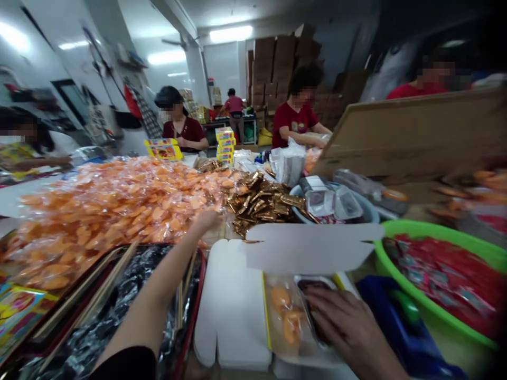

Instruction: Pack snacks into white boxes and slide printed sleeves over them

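My left hand [209,220] reaches forward, between a large heap of orange pieces in clear wrappers [130,195] and a pile of gold foil packets [263,203]; blur hides its fingers. An open carton [233,311] lies in front of me, white inside, its lid flaps folded out. In its tray part are two wrapped orange pieces [291,327] and a dark-filled plastic tray [303,282]. My right hand [344,322] rests over that tray with fingers stretched out flat, covering much of it.
A dark tray with wooden sticks [89,295] lies left, under my forearm. At right stand a green basin of red packets [447,285], a blue tape dispenser [404,327] and a bowl of clear containers [368,208]. A big cardboard box [415,134] rises behind. Several people work across the table.
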Demonstrator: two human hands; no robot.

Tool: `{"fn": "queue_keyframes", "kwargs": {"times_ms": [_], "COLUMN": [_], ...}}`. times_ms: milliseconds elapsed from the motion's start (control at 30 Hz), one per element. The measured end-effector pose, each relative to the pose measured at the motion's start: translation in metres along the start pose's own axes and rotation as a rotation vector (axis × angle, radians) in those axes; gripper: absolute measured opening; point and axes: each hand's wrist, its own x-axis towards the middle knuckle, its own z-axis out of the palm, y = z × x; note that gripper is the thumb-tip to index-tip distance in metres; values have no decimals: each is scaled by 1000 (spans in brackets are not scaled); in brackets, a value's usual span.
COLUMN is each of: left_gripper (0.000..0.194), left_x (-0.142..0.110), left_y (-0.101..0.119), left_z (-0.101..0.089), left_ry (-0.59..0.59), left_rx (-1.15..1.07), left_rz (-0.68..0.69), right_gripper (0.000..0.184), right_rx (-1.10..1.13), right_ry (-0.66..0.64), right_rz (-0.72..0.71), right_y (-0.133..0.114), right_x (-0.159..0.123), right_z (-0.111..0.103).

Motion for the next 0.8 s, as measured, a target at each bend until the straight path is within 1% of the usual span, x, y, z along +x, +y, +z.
{"fn": "queue_keyframes", "kwargs": {"times_ms": [67, 100, 133, 200, 233, 267, 333, 367, 400, 433, 467, 533, 600, 633, 667, 733, 800], "left_gripper": [23, 24, 26, 34, 38, 42, 48, 49, 51, 53, 57, 71, 78, 79, 77, 66, 58], "left_x": [-6, -11, -19, -40, -54, -70, -108, -128, -148, -169, -188, -223, -247, -254, -258, -258, -252], "left_y": [-11, -18, -25, -36, -39, -40, -35, -29, -20, -7, 7, 43, 82, 102, 120, 150, 173], "left_z": [-12, -20, -29, -51, -63, -74, -95, -103, -108, -109, -107, -93, -69, -55, -41, -15, 6], "left_ry": [52, 91, 134, 226, 295, 378, 566, 638, 676, 670, 637, 500, 300, 207, 108, -39, -115], "left_rx": [-25, -43, -63, -104, -180, -306, -687, -889, -1056, -1168, -1242, -1344, -1418, -1457, -1493, -1540, -1542], "left_rz": [-31, -51, -70, -106, -124, -140, -142, -118, -76, -26, 18, 51, 63, 69, 72, 65, 29], "right_gripper": [25, 25, 24, 19, 16, 15, 16, 18, 21, 24, 25, 25, 24, 24, 24, 23, 23], "right_rx": [-62, -75, -76, -69, -69, -74, -86, -83, -67, -45, -25, -5, -32, -53, -70, -84, -72], "right_ry": [-27, -17, -1, 27, 28, 12, -46, -74, -99, -101, -73, 48, 167, 190, 182, 128, 66], "right_rz": [-95, -108, -99, -39, -7, 18, 30, 24, 18, 21, 42, 135, 257, 306, 340, 383, 401], "right_y": [-8, -12, -15, -22, -25, -27, -30, -30, -29, -27, -23, -12, 3, 10, 16, 25, 29], "right_x": [1, 3, 4, 7, 8, 9, 11, 11, 11, 10, 9, 2, -7, -12, -17, -27, -36], "right_z": [4, 7, 11, 17, 18, 19, 16, 13, 11, 9, 7, 3, 0, -1, -2, -2, 1]}}
